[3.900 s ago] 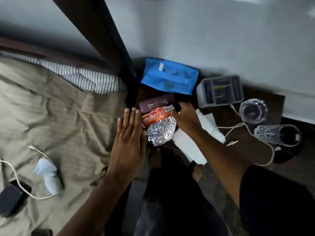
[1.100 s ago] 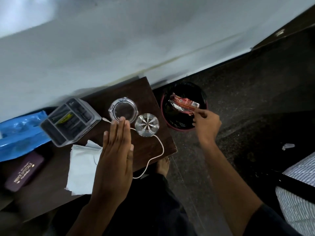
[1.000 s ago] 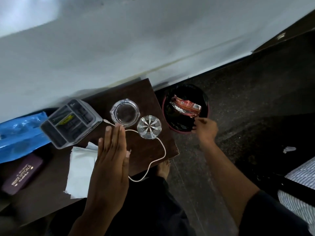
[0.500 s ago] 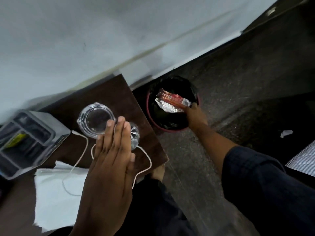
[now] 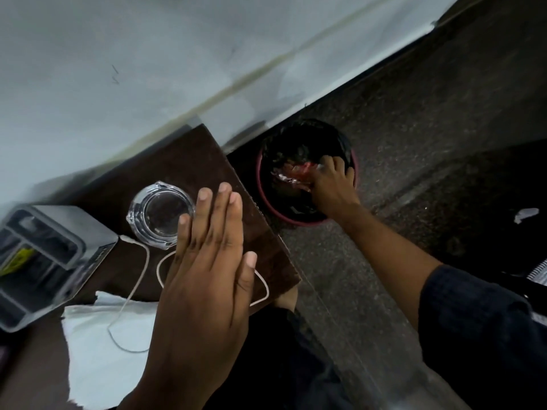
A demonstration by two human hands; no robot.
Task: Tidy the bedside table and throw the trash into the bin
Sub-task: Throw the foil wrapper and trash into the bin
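The bin [image 5: 353, 184], red-rimmed with a black liner, stands on the floor just right of the dark wooden bedside table [image 5: 189, 161]. My right hand [image 5: 333, 186] reaches down inside it, fingers closed on the red and silver foil wrapper [image 5: 291, 173]. My left hand [image 5: 207, 261] hovers flat over the table's right part, fingers straight and together, holding nothing; it hides one of the glasses. A clear glass [image 5: 161, 214] stands just left of its fingertips. A white tissue [image 5: 109, 344] lies near the table's front edge.
A white cable [image 5: 139, 279] loops across the table and the tissue. A grey compartment organiser [image 5: 44, 261] stands at the left. The white wall runs behind. A small white scrap [image 5: 525, 214] lies on the dark floor at the right.
My right hand has pushed the wrapper from above the bin's rim down into the bin. The view has shifted right, and my left hand now covers the second glass.
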